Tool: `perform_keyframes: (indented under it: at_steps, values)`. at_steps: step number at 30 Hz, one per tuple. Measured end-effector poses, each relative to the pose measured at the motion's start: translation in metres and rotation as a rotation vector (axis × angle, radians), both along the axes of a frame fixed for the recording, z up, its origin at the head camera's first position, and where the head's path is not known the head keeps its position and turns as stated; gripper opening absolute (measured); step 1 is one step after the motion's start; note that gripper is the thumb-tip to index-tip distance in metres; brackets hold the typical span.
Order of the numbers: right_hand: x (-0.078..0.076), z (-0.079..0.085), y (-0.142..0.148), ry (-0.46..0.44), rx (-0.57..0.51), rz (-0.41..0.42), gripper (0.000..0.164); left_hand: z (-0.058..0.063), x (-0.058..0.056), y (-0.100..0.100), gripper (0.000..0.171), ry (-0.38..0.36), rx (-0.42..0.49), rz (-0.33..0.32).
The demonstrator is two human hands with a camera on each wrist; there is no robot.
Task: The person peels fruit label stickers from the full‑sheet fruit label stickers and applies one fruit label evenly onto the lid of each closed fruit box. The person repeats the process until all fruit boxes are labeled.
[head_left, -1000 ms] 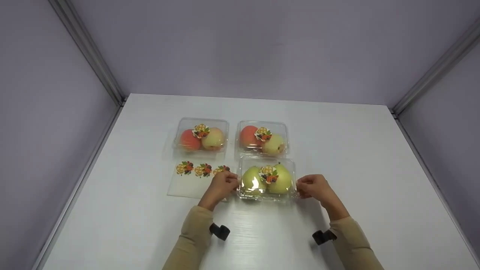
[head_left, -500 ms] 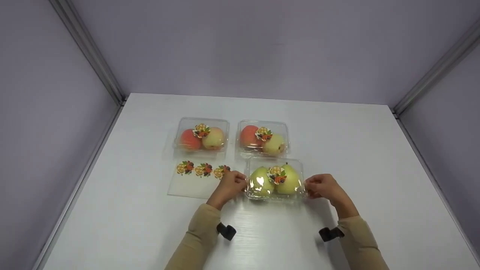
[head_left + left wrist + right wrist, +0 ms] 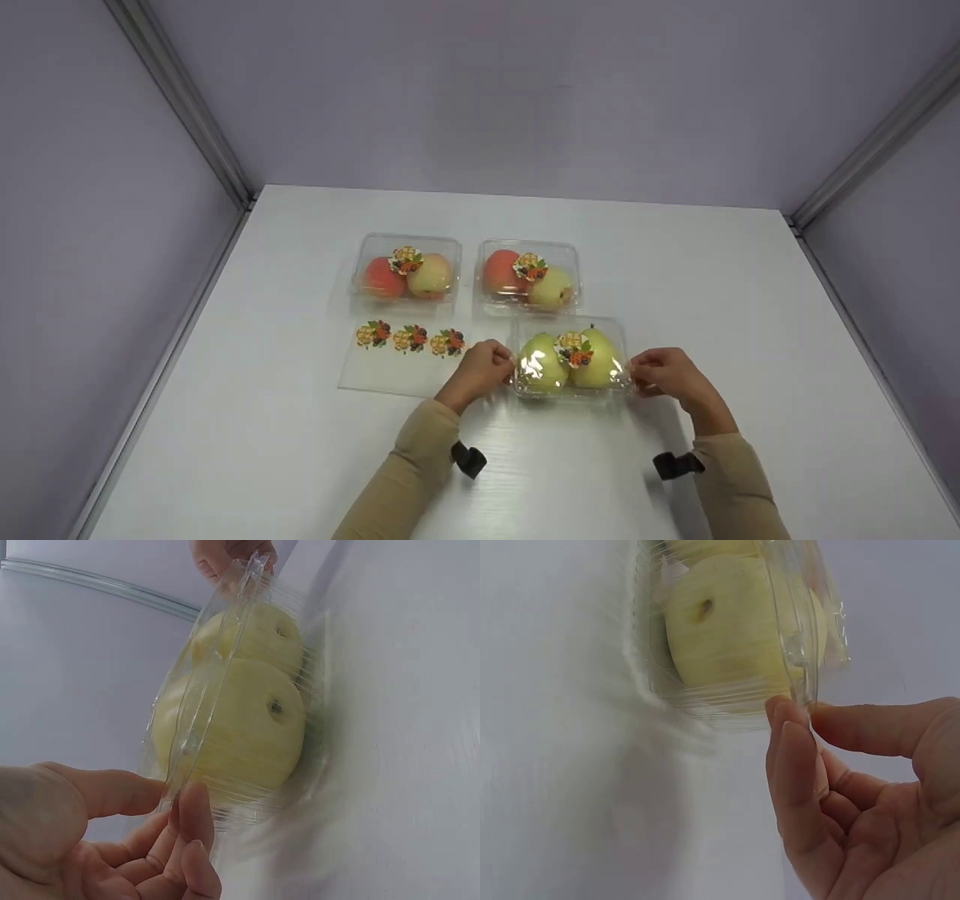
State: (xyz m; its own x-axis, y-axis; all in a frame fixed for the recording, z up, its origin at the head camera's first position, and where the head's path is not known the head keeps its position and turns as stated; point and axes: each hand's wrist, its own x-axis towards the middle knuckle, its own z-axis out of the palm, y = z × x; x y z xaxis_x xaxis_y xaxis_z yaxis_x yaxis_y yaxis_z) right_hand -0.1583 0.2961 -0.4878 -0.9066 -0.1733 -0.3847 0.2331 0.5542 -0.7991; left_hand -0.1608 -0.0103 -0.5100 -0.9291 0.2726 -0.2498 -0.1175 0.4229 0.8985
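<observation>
A clear plastic clamshell box [image 3: 541, 327] with two green pears [image 3: 598, 366] inside is held between my hands in the head view. On its lid is a round fruit-print sticker [image 3: 574, 349]. My left hand [image 3: 481, 370] pinches the rim at the box's left end, thumb on one side and fingers on the other, as the left wrist view shows. At the opposite end my right hand [image 3: 670, 375] pinches the same rim between thumb and fingertips. In both wrist views the pears [image 3: 232, 727] show through the ribbed side wall, close over the table.
Behind stand two more clear boxes, a left one [image 3: 367, 247] and a right one [image 3: 487, 307], each with a red and a pale fruit and a sticker on the lid. A backing sheet [image 3: 390, 375] with three fruit stickers lies left of my left hand. Walls enclose the white table [image 3: 225, 450].
Both hands have moved right together, carrying the box of pears. The third sticker on the sheet, partly covered before, now shows whole. The two rear boxes stay put.
</observation>
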Motion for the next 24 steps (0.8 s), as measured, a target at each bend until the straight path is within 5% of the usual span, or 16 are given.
perform_keyframes:
  at_steps: [24]
  values:
    - [0.0,0.007,0.045,-0.046,0.031,-0.059,0.036,0.001,-0.001,0.052,0.006,-0.002,0.046,-0.04]
